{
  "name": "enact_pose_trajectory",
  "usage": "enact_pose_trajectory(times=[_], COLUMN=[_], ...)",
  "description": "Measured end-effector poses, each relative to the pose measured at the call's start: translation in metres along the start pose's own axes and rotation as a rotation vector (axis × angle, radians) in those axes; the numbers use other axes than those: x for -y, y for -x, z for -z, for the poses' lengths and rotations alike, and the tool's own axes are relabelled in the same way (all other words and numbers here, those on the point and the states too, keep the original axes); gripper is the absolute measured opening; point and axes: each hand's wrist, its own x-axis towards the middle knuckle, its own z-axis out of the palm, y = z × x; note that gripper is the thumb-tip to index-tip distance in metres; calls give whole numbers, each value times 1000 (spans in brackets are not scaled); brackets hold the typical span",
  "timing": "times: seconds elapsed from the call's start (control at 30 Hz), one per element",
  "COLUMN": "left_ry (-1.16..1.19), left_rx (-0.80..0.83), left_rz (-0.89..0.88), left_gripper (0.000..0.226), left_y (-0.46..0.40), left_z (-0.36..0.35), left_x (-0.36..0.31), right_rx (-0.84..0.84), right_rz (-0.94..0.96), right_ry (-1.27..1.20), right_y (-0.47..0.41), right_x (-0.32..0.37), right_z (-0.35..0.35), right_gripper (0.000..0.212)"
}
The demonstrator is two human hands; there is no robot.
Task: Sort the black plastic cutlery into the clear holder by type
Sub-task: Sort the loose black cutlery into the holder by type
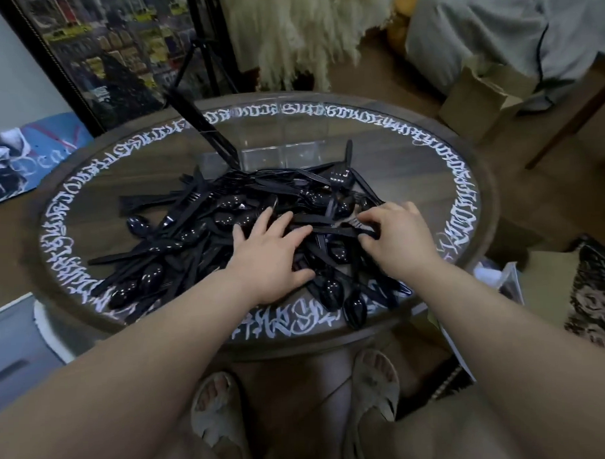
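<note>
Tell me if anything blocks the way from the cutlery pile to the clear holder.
Nothing visible does. The clear holder sits just behind the cutlery pile, on the table. Both hands, left hand and right hand, rest on the pile.

Clear holder [278, 154] compartments blurred behind the cutlery pile [198, 239]; right fingertips [364, 223] buried.

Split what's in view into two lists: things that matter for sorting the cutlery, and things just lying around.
For the job:
- pile of black cutlery on the round table
- clear holder behind the pile
- left hand, flat on the pile
- right hand, fingers curled at a black piece

Lying about:
- cardboard box
- white fluffy throw
- patterned rug
- framed picture
</note>
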Motion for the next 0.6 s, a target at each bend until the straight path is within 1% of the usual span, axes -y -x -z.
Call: enact_pose_trajectory(times=[0.17, 0.27, 0.33, 0.43, 0.47, 0.6], left_ry=[-18, -34, -23, 23, 40, 105], left_rx=[81, 107, 58, -105, -129, -145], left_rz=[59, 78, 74, 38, 32, 37], left_gripper=[68, 66, 64, 56, 54, 50], left_y=[12, 19, 20, 17, 15, 10], left_z=[-8, -8, -7, -7, -7, -11], left_x=[-1, -2, -3, -4, -5, -11], right_rx=[64, 27, 2, 11, 23, 119], right_rz=[3, -15, -21, -26, -18, -2], right_ry=[9, -5, -27, -50, -46, -23], right_y=[-3, -4, -4, -3, -2, 1], right_x=[-13, -17, -17, -22, -23, -28], right_z=[-9, -9, -7, -1, 0, -2], right_gripper=[39, 37, 36, 33, 32, 32])
